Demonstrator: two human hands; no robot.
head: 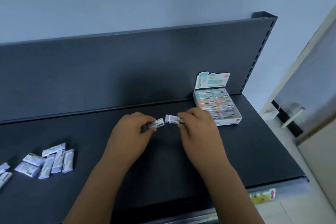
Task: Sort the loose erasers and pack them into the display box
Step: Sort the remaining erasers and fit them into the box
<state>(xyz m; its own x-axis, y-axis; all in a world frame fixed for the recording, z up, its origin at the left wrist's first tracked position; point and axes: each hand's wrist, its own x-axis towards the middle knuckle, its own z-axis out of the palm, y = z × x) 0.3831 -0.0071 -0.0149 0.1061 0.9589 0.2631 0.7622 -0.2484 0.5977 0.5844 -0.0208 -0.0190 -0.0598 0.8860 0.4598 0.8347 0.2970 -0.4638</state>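
Pinches one purple eraser [156,123] in left hand [131,132], second eraser [174,119] in right hand [198,129]; holds them end to end, nearly touching, long axes across shelf [236,151]. Finds display box [229,121] just beyond right hand; leaves loose erasers [58,160] well left.

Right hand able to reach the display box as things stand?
Likely yes. The right hand, pinching an eraser, is close beside the display box; its lid stands open and nothing lies between them on the shelf.
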